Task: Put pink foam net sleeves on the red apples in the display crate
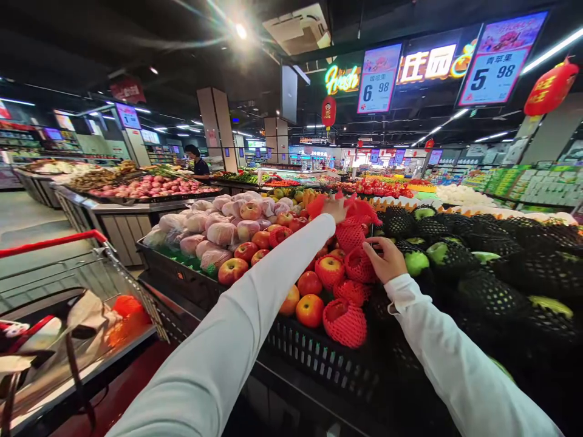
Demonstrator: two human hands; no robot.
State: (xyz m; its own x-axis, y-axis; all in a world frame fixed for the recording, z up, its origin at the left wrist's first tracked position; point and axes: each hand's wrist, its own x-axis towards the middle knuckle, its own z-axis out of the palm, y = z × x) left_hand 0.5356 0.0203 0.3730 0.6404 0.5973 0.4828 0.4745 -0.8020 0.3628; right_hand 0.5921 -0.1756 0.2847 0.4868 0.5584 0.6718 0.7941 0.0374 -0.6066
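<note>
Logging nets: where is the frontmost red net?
The red net lies right of centre in the head view, at the black crate's front wall, right of an unwrapped apple.

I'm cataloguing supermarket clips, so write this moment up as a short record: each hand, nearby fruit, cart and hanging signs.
Left hand: stretched forward among red foam nets; blurred, grip unclear
Right hand: fingertips beside the red nets; contact unclear
Between the arms: apples, some bare, some in red nets
Right side: green fruit in black nets
Cart: at left, red handle, bags inside
Hanging signs: prices 6.98 and 5.98
</note>
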